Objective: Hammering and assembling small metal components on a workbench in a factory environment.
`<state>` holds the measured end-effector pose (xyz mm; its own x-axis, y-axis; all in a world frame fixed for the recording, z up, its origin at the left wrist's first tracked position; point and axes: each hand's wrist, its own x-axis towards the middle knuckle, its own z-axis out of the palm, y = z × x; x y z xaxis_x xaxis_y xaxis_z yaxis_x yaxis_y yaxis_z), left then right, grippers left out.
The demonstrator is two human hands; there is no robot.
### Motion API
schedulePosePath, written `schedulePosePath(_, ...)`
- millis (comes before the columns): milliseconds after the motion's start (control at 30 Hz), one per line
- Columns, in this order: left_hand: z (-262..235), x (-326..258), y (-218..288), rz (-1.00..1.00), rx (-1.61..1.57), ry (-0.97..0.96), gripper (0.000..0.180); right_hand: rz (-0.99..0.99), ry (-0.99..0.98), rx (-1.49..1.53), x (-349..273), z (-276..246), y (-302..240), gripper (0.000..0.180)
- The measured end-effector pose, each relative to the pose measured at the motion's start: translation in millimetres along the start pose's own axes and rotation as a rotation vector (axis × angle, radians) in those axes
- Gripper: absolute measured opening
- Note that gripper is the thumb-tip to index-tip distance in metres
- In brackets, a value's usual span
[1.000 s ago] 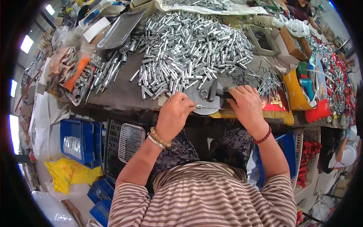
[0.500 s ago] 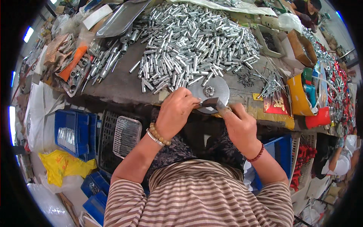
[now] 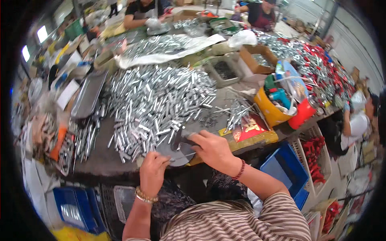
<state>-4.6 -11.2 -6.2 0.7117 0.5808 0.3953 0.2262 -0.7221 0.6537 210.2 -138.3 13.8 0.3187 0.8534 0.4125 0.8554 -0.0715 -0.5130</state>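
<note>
My left hand point(image 3: 152, 172) is closed in a pinch on a thin metal rod point(image 3: 181, 158), which points right over a round grey metal disc point(image 3: 169, 150) at the bench's front edge. My right hand point(image 3: 214, 149) is wrapped round a dark hammer-like tool point(image 3: 177, 138), raised a little above the disc; blur hides its exact shape. Just beyond the disc lies a large heap of short silver metal tubes point(image 3: 157, 100). Right of the heap sit small dark pins point(image 3: 208, 121) and a bunch of thin rods point(image 3: 240, 114).
A yellow tub point(image 3: 273, 105) with power tools stands to the right, beside a red cylinder point(image 3: 302, 114). Hand tools point(image 3: 60, 144) and a metal tray point(image 3: 89, 94) lie left. Blue bins point(image 3: 285, 170) sit below the bench edge. Co-workers point(image 3: 261, 16) are across the bench.
The view has tilted up and swung right, showing more bench and people. My hands have moved apart; the left now pinches a thin rod, and the dark tool is in the right.
</note>
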Motion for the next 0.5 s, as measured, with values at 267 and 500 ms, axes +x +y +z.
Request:
schedulePosePath(267,-0.6,-1.8,0.7,-0.032,-0.024,0.003,0.019,-0.146,-0.060,-0.202,-19.0,0.5,-19.2,0.016)
schedulePosePath(500,6.1,3.0,3.4,0.054,0.097,0.070,0.033,0.053,-0.206,0.152,-33.4,-2.2,-25.0,0.016)
